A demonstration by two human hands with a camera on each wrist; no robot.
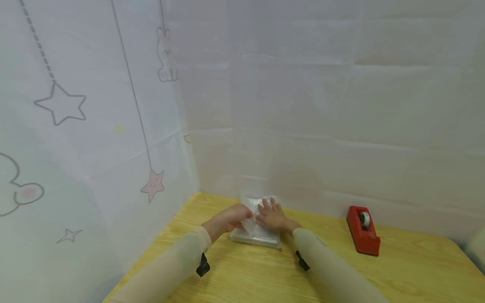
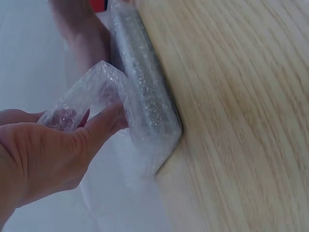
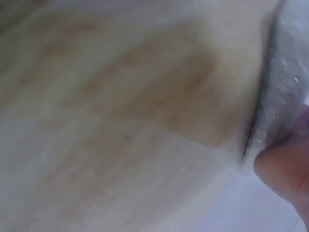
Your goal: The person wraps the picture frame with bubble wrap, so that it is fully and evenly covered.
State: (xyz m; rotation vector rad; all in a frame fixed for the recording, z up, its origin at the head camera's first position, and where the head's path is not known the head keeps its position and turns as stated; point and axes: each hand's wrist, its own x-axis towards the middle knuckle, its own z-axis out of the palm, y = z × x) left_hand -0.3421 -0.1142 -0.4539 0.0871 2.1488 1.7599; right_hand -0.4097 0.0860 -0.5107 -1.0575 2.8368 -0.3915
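Near back table edge (image 1: pixel 217 197) — left hand (image 2: pixel 55 152) pinching bubble wrap (image 2: pixel 147 92), room rightward

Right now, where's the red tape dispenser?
In the head view, the tape dispenser is on the table, toward the right, beyond the right hand and bubble wrap, near the pale backdrop.

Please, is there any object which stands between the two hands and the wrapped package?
Nothing visible stands in the way. The left hand pinches a flap of bubble wrap, and the right hand rests on the wrapped package. The red tape dispenser stands apart, to the right.
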